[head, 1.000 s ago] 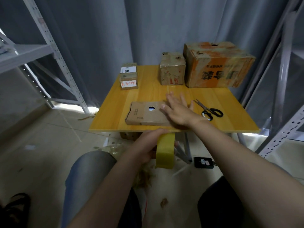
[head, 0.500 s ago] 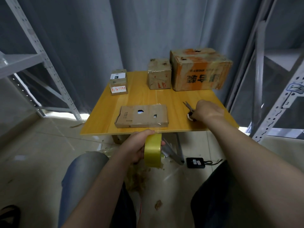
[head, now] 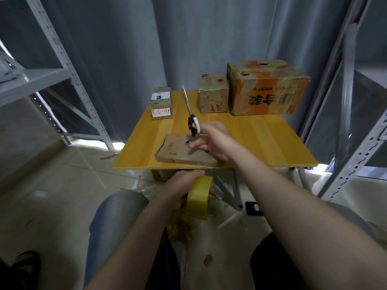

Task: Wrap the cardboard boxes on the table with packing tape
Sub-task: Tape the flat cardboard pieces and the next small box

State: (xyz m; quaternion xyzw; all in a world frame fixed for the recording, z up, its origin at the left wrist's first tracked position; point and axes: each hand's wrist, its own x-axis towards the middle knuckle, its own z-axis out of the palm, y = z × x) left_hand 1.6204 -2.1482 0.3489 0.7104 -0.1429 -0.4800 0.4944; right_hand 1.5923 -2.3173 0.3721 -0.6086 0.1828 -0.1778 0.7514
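Observation:
A flat cardboard box (head: 178,150) lies near the front edge of the yellow wooden table (head: 261,139). My right hand (head: 213,141) hovers over that box and holds black-handled scissors (head: 189,114) by the handles, blades pointing up and away. Below the table's front edge, my left hand (head: 180,188) grips a roll of yellow packing tape (head: 199,196). At the back of the table stand a small labelled box (head: 161,103), a medium brown box (head: 213,93) and a large orange-printed box (head: 266,88).
Grey metal shelving stands at the left (head: 62,65) and at the right (head: 356,114). A grey curtain hangs behind the table. The table's folding legs (head: 230,189) and a small black device (head: 253,208) are on the floor underneath. My knees are in front.
My right hand left the flat box, reached right to the scissors, picked them up and brought them back over the box. The left hand kept the tape roll below the table edge.

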